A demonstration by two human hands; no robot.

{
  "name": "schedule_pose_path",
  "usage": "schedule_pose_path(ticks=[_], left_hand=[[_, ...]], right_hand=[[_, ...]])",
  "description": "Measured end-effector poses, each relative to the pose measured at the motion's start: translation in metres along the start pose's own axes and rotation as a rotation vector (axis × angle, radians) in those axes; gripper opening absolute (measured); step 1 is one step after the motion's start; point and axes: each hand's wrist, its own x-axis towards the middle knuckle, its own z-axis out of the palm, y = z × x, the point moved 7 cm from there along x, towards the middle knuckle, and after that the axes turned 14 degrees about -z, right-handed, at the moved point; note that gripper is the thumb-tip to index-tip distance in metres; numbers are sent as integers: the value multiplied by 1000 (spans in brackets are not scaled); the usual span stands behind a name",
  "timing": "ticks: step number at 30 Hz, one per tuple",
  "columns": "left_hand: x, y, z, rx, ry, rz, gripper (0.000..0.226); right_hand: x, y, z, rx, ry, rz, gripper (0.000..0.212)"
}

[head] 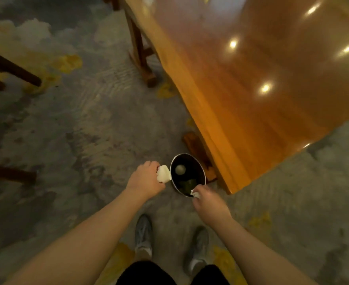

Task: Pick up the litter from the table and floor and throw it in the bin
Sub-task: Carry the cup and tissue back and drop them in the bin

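Carpet by the table [272,79]: my left hand [146,179] gripped a cup [164,174] beside the bin [202,175], right hand [208,200] pinched tissue [196,194] at its rim. Some litter already inside; both drops remained.

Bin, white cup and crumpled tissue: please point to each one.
bin [202,171], head view, on its right rim.
white cup [163,174], head view, on its side.
crumpled tissue [196,195], head view, on its visible end.
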Motion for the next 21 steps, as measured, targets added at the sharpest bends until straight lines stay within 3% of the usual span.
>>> schedule_pose_path(ticks=[4,9,11,13,15,17,21], left_hand=[[58,8,72,43,-84,43,51],[124,34,155,89,-134,118,68],[155,38,187,136,-128,118,88],[172,37,199,172,-129,99,121],[184,30,206,170,-122,54,133],[187,20,207,170,-117,45,124],[164,6,181,148,-36,120,88]], right_hand=[[28,62,50,111,45,151,11],[71,125,89,123,100,216,20],[91,149,108,133,116,228,30],[103,160,117,146,89,237,53],[108,171,130,119,24,251,72],[106,176,138,94,-2,257,73],[86,160,133,55,5,205,55]])
